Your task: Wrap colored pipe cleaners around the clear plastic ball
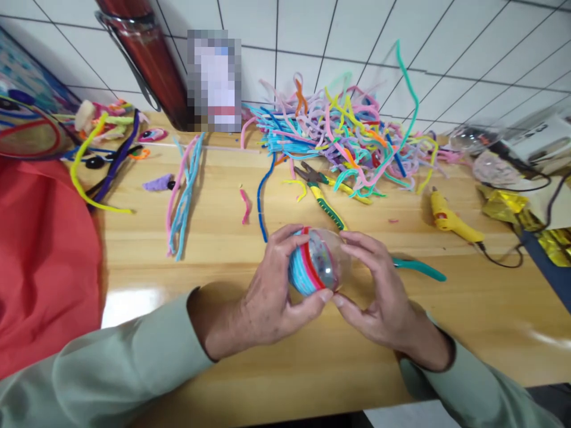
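You hold the round, clear plastic ball [328,264] in both hands above the light wooden table [218,184], with your left hand [272,291] gripping its side and your right hand [379,291] pinching the other. One side already has fuzzy light-blue strips [300,274] and pink and red bands [312,266]; the see-through side is bare, so maybe half is left.

Bright indoor light, fairly even. White glare on table [267,380] toward left edge, fainter sheen near right edge. Small highlights on clear side of ball [319,261]. Soft shadow below left sleeve [129,339], along front edge. Wall tiles [303,35] splay outward, wide-angle stretch. Right back corner slightly soft. Pixelated block [214,80] at back edge.
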Demonstrator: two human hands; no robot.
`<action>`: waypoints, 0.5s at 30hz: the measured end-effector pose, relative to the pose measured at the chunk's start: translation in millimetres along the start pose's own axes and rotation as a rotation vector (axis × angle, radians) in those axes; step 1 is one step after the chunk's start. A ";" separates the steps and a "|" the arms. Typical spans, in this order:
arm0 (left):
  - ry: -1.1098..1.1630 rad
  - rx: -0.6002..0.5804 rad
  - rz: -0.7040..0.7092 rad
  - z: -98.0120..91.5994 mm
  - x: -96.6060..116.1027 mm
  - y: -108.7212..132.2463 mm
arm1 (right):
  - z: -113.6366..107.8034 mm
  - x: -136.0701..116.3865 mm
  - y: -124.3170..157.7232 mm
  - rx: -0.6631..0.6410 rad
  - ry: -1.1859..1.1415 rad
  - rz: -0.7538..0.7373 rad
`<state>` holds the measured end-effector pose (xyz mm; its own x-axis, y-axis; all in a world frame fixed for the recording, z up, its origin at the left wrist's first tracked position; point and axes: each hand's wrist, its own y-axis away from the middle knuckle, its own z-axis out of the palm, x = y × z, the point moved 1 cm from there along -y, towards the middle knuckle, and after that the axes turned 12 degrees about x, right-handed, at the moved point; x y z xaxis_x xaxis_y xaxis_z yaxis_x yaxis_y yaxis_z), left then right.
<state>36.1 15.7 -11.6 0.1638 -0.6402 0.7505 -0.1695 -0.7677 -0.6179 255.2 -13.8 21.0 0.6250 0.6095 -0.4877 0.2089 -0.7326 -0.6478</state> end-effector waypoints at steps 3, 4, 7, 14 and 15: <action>-0.009 -0.026 -0.028 -1.3 0.6 -0.3 | -0.1 0.5 -1.1 -0.019 -0.002 0.013; -0.010 -0.030 -0.037 -1.6 0.7 -0.4 | -0.3 0.4 -1.2 -0.024 0.001 0.021; -0.009 -0.032 -0.052 -1.9 1.1 -0.8 | -0.3 0.5 -0.7 -0.031 -0.002 0.040; -0.006 -0.041 -0.045 -2.8 2.7 -1.8 | 2.8 1.5 0.9 -0.011 -0.019 0.037; -0.008 -0.040 -0.045 -2.8 2.6 -1.8 | 2.9 1.6 1.1 -0.011 -0.017 0.040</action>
<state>34.2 15.5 -7.9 0.1797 -0.6055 0.7753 -0.2002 -0.7941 -0.5738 254.2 -12.7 17.8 0.6200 0.5847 -0.5232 0.1922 -0.7597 -0.6213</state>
